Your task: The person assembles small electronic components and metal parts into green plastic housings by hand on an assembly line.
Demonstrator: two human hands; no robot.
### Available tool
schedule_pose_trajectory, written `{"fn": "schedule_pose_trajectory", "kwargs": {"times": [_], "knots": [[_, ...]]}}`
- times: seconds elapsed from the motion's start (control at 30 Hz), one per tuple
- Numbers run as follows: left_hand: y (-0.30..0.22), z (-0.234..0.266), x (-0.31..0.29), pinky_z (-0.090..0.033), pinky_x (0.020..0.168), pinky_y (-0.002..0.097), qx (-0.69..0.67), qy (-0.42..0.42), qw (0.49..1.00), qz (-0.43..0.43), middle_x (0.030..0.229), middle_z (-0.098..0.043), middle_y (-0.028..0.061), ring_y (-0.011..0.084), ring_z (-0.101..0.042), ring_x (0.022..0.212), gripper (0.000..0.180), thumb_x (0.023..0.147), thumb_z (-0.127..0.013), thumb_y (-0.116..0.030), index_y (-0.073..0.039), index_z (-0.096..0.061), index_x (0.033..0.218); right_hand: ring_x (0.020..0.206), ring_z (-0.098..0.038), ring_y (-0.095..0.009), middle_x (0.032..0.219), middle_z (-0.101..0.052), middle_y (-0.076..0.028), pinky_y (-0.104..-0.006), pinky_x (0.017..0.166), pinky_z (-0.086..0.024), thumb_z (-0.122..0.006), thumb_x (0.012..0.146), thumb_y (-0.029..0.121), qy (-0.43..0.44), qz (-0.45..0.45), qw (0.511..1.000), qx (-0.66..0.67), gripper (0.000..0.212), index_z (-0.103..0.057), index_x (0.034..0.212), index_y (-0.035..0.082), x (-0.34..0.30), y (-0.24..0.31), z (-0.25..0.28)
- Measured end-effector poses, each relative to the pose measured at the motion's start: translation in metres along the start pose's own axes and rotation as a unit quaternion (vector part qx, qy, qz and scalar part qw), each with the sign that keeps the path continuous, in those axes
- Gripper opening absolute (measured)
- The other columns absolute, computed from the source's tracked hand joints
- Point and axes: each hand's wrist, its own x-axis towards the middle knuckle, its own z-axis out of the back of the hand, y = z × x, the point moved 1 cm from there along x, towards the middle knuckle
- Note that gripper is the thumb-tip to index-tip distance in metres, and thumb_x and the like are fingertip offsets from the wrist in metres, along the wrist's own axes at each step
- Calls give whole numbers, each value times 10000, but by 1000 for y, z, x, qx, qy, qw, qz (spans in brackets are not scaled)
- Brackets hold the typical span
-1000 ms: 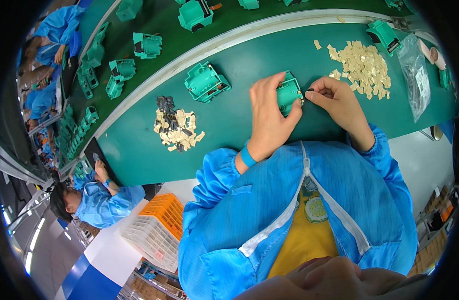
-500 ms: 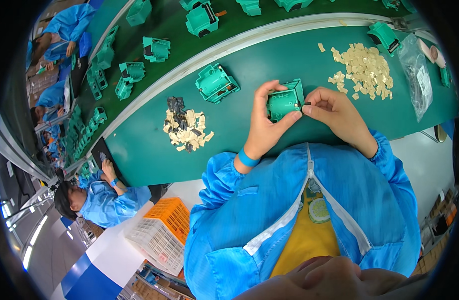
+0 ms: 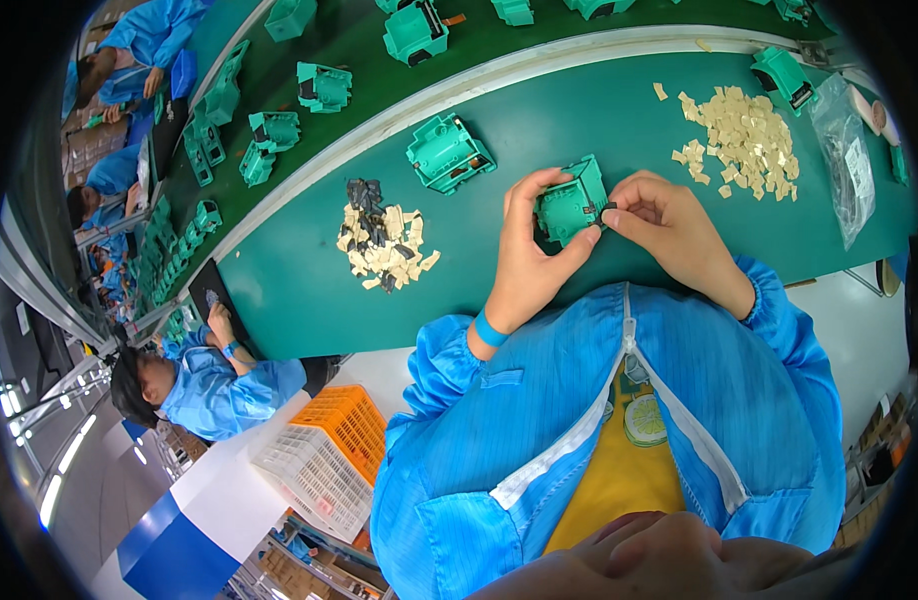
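My left hand [image 3: 524, 235] is wrapped round a green plastic housing [image 3: 569, 208], thumb on its near edge and fingers over its far left side. At the housing's right edge, my right hand [image 3: 671, 222] pinches a small black piece [image 3: 608, 209] between thumb and fingertips. Whether that piece is fixed to the housing or apart from it, I cannot tell. Another green housing [image 3: 449, 155] lies on the green worktable [image 3: 309, 310], left of my hands. Small cream pieces [image 3: 747, 140] are heaped at the right. Farther left sits a mixed heap of cream and black scraps [image 3: 387, 240].
A green housing [image 3: 782, 78] and a clear plastic bag [image 3: 847, 165] lie at the far right. Beyond a pale rail [image 3: 379, 130], a conveyor belt [image 3: 364, 55] carries several green housings. A co-worker [image 3: 204, 385] sits at the left, near orange and white crates [image 3: 314, 470].
The housing in my left hand has tilted, showing its interior at a different angle. My right fingers stay at its right edge, and the black piece shows more. The whole view has shifted slightly.
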Motion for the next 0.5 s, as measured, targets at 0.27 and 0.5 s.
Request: {"fn": "schedule_pose_trajectory", "kwargs": {"times": [0.27,0.5], "knots": [[-1,-7,-1,-473,1050,404,-69,-38,996,40,1402,-372,123,265,-471,1309,718,763,-758,29,-74,-409,1383,849,-634,-130,1009,-602,-70,-268,765,-526,-716,932,61,-20,46,996,-68,117,-654,930,-38,-5,15,-8],[3,-7,-1,-441,1081,401,-79,-27,997,5,1386,-373,134,276,-444,1327,663,733,-704,66,-70,-415,1313,833,-615,-124,1009,-601,-70,-267,761,-520,-715,919,51,-15,61,996,-60,108,-662,914,-43,-7,15,-10]]}}
